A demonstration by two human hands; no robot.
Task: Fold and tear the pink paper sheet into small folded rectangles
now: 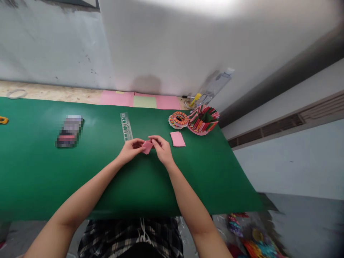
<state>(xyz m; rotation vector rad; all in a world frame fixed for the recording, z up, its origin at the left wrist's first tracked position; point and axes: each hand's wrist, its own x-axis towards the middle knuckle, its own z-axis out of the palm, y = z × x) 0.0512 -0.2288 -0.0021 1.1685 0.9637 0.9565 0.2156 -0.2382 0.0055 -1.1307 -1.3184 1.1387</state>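
Note:
Between my two hands, just above the green table mat [120, 193], is a small folded piece of pink paper [147, 147]. My left hand [130, 149] pinches its left side between thumb and fingers. At the paper's upper right edge, my right hand [162, 147] closes its thumb and fingertips on it. A stack of pink paper pieces [177, 139] lies to the right of my right hand. Just beyond my left hand lies a clear stencil ruler [126, 126], its near end close to my fingers.
Behind the stack stand a ring of folded orange and white paper [178, 119] and a round pink, red and green folded-paper piece [203, 120]. A clear bottle [219, 84] leans at the wall. A blurred phone-like object [70, 131] and a yellow cutter [3, 120] lie left. Pink sheets [116, 98] line the back.

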